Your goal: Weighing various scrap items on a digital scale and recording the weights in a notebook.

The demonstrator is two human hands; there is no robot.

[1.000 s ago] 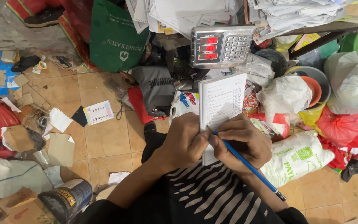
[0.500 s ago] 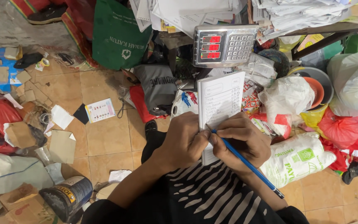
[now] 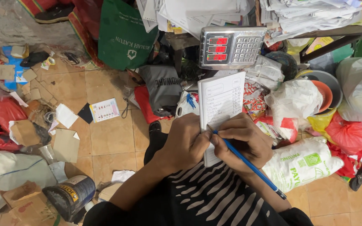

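Fingers of the right hand (image 3: 244,142) pinch a blue pencil (image 3: 248,163); left hand (image 3: 187,142) fingers grip the notebook (image 3: 223,100).

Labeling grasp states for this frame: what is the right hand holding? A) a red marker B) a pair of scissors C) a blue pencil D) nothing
C: the right hand grips a blue pencil with its tip on the white notebook, which the left hand steadies.

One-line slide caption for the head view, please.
Left hand steadies a white notebook while the right hand writes in it with a blue pencil, below a digital scale.
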